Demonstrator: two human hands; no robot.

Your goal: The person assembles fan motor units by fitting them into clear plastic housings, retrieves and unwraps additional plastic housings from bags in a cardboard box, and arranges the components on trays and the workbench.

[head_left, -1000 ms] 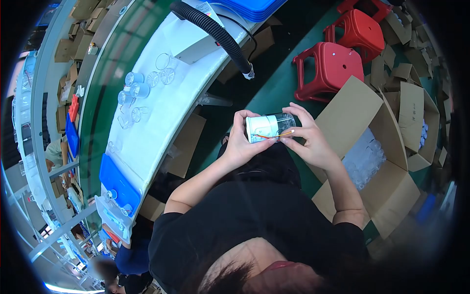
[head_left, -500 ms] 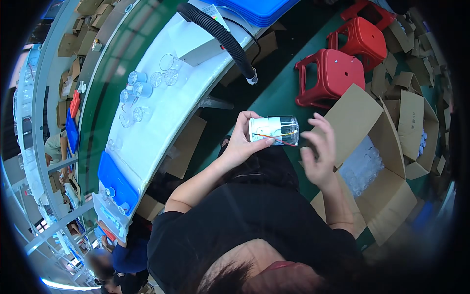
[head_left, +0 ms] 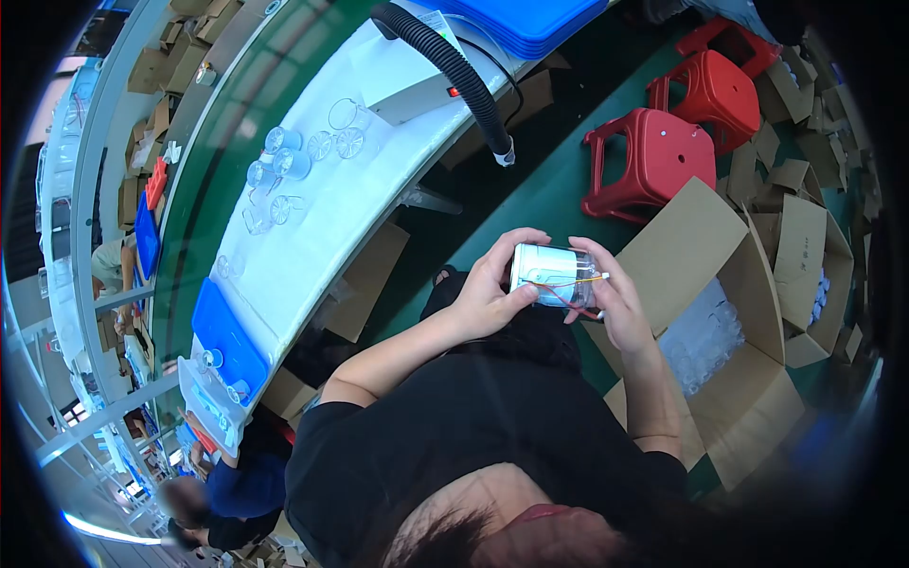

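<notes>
**Both hands on a clear cylinder with wires, held over the lap**

Head view: person in a black top, seated, seen from above. Left hand [head_left: 490, 293] wraps around the white end of a small clear cylinder [head_left: 552, 275]; thumb under it, fingers curled over the top, firmly gripping. Right hand [head_left: 615, 298] is at the cylinder's clear end, fingers bent around that end and touching it, fingertips pinching at thin orange and red wires [head_left: 578, 287] that run along the cylinder's side. So both hands are closed on the same piece. The cylinder lies roughly horizontal, held in the air above the person's lap, between the white workbench [head_left: 312, 237] on the left and an open cardboard box [head_left: 748, 379] on the right.

The box sits on the green floor just beside the right forearm, flaps open, with clear plastic parts [head_left: 701, 336] bagged inside. More open boxes behind it. Two red plastic stools [head_left: 653, 161] stand on the floor beyond the hands, well apart from them. On the workbench: several clear cups and round clear lids [head_left: 303, 161] in a loose group, a black corrugated hose [head_left: 454, 76] hanging over the bench edge, blue trays [head_left: 540, 19] stacked at the far end, another blue tray [head_left: 227, 346] at the near end. Another person in blue [head_left: 241, 492] is partly visible at the lower left, beside the bench end; their hands can't be made out.
</notes>
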